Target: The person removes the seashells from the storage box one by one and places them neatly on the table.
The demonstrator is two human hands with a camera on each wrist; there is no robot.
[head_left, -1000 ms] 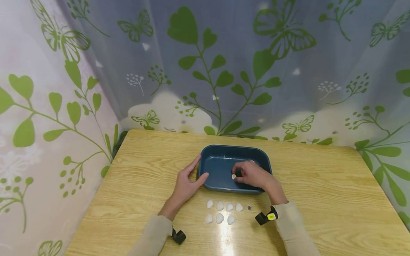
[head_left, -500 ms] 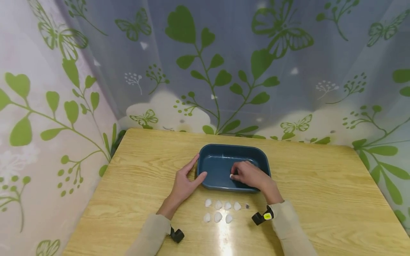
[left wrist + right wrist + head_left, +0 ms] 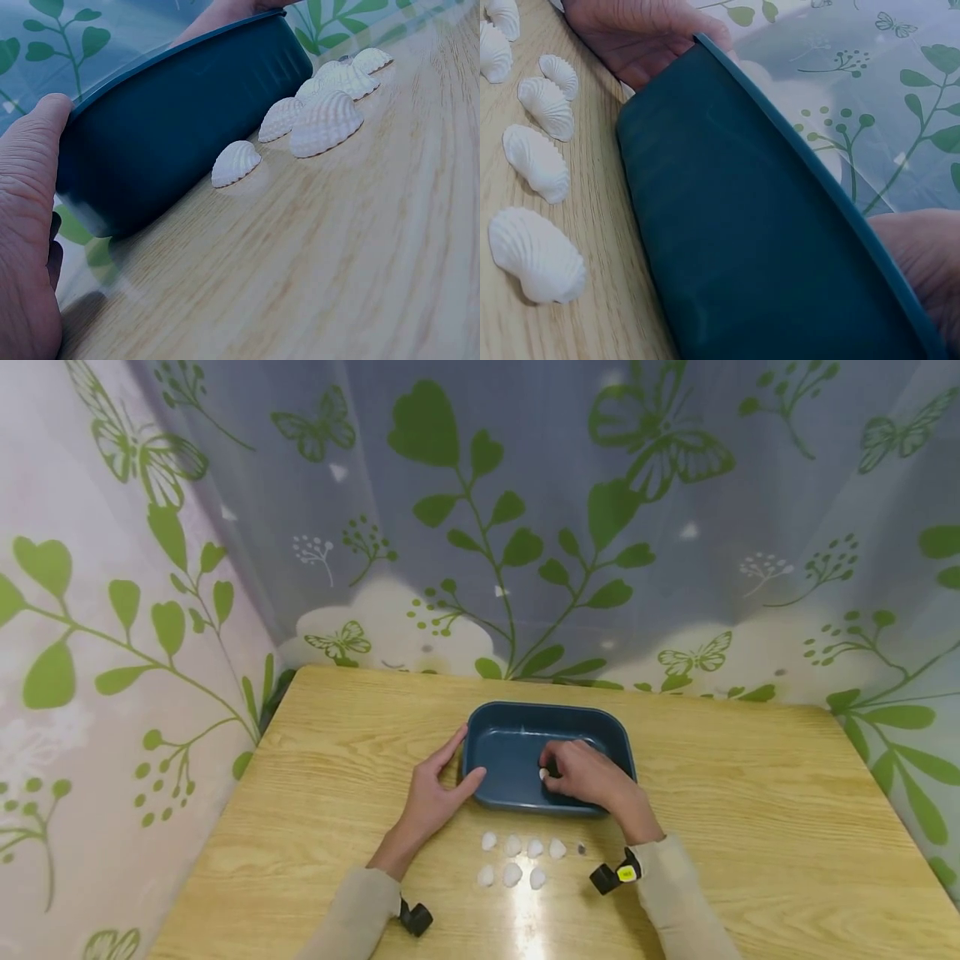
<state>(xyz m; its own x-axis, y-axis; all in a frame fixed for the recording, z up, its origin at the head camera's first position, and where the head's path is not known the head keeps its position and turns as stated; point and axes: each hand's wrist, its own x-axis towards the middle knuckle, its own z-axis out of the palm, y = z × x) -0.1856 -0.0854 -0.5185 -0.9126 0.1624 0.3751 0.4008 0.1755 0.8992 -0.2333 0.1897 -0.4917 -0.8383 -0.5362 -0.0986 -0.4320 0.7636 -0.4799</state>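
A dark blue rectangular basin (image 3: 504, 803) stands on the wooden table. My left hand (image 3: 431, 792) rests along its left end, fingers stretched against the outside and thumb at the front rim. Inside the basin, my right hand (image 3: 588, 775) pinches a small white shell-like piece (image 3: 543, 774) between thumb and fingers, which partly cover it. In front of the basin lie white ribbed shells (image 3: 512, 875) in two rows, with a small dark piece (image 3: 581, 848) at the right end of the upper row. The left wrist view shows the ribbed shells (image 3: 328, 124) close beside the basin wall.
The wooden table (image 3: 750, 793) reaches to a patterned curtain (image 3: 360, 485) at the back and left. Black wrist cameras, such as the right one (image 3: 606, 878), hang near the tabletop beside the shell rows.
The right hand keeps its pinch and has shifted slightly, showing less of the small piece than one second ago. The left hand, basin and shell rows stay as they were.
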